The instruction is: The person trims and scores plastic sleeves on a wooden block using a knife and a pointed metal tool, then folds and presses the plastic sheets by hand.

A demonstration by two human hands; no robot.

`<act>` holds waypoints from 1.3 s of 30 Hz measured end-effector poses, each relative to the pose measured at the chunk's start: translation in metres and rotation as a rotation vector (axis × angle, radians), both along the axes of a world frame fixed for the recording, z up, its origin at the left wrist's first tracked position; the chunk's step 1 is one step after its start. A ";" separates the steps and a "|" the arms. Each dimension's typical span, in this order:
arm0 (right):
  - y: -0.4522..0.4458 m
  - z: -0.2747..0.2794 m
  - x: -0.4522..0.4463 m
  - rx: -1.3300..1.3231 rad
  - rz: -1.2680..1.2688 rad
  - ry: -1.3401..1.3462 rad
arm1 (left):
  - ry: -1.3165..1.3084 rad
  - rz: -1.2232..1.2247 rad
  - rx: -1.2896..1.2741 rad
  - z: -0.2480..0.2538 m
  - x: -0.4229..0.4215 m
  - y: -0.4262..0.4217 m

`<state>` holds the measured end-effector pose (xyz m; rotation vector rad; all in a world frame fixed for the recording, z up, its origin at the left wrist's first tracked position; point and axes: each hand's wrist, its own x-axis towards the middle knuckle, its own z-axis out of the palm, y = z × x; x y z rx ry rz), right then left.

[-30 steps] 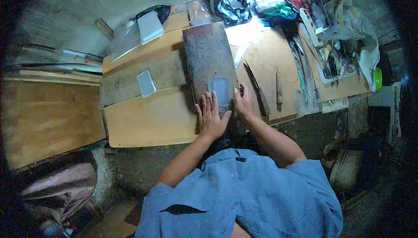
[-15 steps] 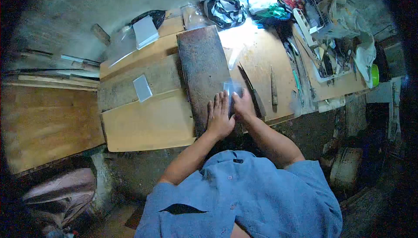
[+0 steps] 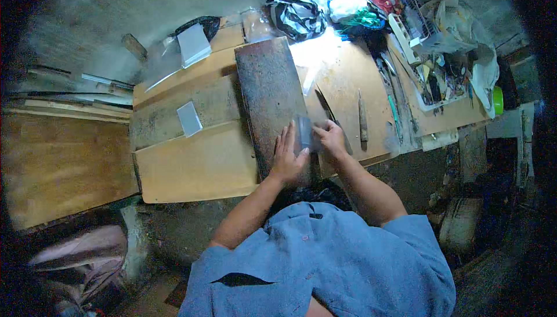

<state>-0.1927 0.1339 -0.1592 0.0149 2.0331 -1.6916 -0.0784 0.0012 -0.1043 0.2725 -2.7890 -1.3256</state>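
A small, glossy, see-through sheet (image 3: pixel 304 133) lies at the right edge of a long dark wooden board (image 3: pixel 268 73). My left hand (image 3: pixel 287 157) rests flat against the sheet's left side with its fingers stretched out and the thumb at its lower part. Just right of the sheet is my right hand (image 3: pixel 332 140), its fingers closed in a pinch near the sheet's edge. Whatever they hold, if anything, is too small to make out. A long dark blade (image 3: pixel 331 111) lies beside my right hand, and a wooden-handled tool (image 3: pixel 363 125) farther right.
A pale rectangular plate (image 3: pixel 189 118) lies on the boards to the left. White sheets (image 3: pixel 194 44) are stacked at the back. A striped bag (image 3: pixel 296 16) and a blue basket (image 3: pixel 357 12) stand at the rear. A white tray (image 3: pixel 444 99) of tools sits at the right.
My right hand has drawn back slightly to the right off the sheet, and its fingers are now pinched. My left hand stays on the sheet's left side.
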 end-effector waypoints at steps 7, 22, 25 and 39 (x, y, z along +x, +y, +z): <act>0.012 0.023 0.011 -0.267 0.083 -0.145 | 0.060 0.307 0.597 -0.005 0.003 -0.003; -0.015 0.085 0.050 -0.327 0.318 -0.357 | -0.020 0.379 1.270 0.026 0.009 -0.013; -0.014 0.065 0.051 -0.344 0.483 -0.244 | -0.039 0.382 1.184 0.028 0.009 -0.012; 0.011 0.090 0.035 -0.260 0.199 -0.340 | 0.142 0.443 0.952 0.013 0.032 -0.037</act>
